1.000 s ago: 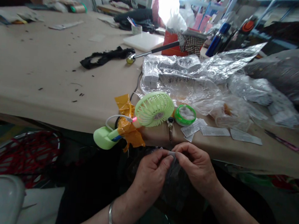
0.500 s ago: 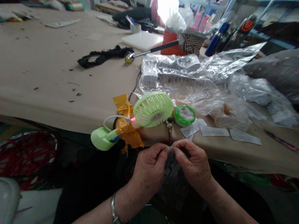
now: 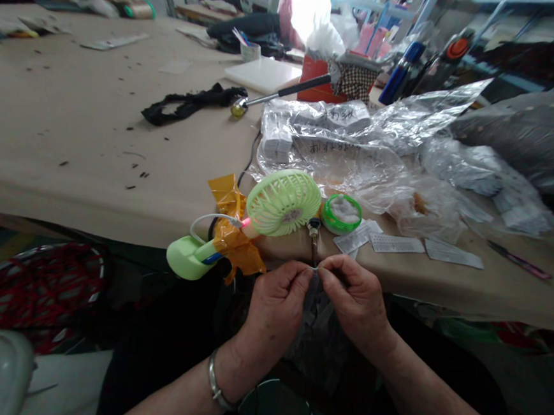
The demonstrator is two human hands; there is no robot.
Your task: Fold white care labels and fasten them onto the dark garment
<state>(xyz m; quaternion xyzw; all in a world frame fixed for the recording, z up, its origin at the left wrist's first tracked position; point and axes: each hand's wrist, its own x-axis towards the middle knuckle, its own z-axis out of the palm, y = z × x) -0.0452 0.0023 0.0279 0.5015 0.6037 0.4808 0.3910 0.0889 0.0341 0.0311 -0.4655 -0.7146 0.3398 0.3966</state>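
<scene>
My left hand (image 3: 274,313), with a silver bangle on its wrist, pinches one end of a thin whitish strip (image 3: 315,269). Its other end sits between the thumb and forefinger of my right hand (image 3: 357,298). The strip is too small to name and mostly hidden by my fingers. Just beyond the fingertips, a thin metal rod (image 3: 314,249) points toward me from the table edge. Below my hands hangs something greyish and translucent (image 3: 317,338), too dark to make out. A light green fan (image 3: 284,203) stands to the left of the rod.
Orange tape (image 3: 240,246) fixes the fan at the edge of the table (image 3: 91,186). A green dish (image 3: 342,214) with white fluff and printed labels (image 3: 397,244) lie right of it. Behind are clear plastic bags (image 3: 381,164), a long-handled tool (image 3: 281,94) and black cloth (image 3: 184,105).
Both hands have moved very slightly, and the whitish strip between the fingertips shows a little more plainly. The things on the table have stayed put.
</scene>
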